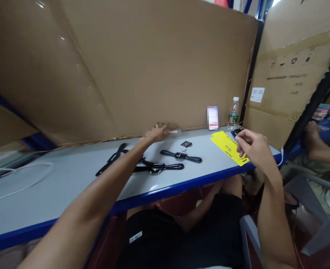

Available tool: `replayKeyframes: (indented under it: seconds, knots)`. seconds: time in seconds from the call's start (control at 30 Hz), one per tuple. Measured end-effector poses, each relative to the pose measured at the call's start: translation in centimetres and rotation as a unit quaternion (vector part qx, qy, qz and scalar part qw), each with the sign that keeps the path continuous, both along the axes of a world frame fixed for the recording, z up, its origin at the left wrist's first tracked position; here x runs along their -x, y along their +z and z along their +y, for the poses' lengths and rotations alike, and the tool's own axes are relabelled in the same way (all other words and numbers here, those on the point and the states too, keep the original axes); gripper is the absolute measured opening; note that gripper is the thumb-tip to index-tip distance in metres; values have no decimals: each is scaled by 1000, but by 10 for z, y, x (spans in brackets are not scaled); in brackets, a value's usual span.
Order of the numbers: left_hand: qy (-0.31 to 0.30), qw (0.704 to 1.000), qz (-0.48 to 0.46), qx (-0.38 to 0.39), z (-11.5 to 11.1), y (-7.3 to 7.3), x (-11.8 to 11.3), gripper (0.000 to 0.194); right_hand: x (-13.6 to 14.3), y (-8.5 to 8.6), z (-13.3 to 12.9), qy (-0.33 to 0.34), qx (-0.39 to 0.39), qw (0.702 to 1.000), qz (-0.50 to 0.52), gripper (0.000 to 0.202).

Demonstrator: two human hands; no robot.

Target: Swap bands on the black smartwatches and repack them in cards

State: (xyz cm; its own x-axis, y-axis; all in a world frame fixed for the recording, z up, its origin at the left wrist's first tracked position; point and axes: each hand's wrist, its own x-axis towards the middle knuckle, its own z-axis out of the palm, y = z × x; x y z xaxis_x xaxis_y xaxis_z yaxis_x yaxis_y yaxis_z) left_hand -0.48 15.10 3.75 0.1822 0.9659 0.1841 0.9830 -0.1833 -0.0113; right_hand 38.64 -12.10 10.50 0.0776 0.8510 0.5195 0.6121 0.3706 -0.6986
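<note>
My left hand [158, 133] reaches to the back of the grey table, against the cardboard wall, with its slightly blurred fingers spread. Some clear plastic [175, 131] lies right by its fingertips; whether they touch it is unclear. Above the yellow cards [229, 147] hovers my right hand [253, 145], fingers loosely bent and apart, with nothing visible in it. A black spokeshave [181, 156] lies mid-table between the hands. More black spokeshaves [169, 166] lie in a group, partly hidden beneath my left forearm. Behind the single one are a small dark square piece [186, 144] and a tiny metal part [184, 150].
A phone-like upright thing [212, 118] and a water bottle [233, 114] stand at the back right. Cardboard panels [165, 67] enclose the table's back and right side. A white cable [33, 185] loops at left. Another person's arm [318, 144] shows at far right.
</note>
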Motion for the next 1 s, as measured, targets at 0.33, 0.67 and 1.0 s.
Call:
replayKeyframes:
  seconds: [0.33, 0.67, 1.0]
  knots:
    - [-225, 973, -57, 2, -182, -27, 17, 62, 65, -27, 19, 55, 72, 976, -198, 12]
    - [-160, 972, -138, -102, -207, -65, 36, 58, 148, -88, 29, 120, 52, 926, -355, 37]
    - [-186, 966, -140, -110, -206, -63, 15, 54, 146, -95, 42, 99, 57, 943, -313, 26]
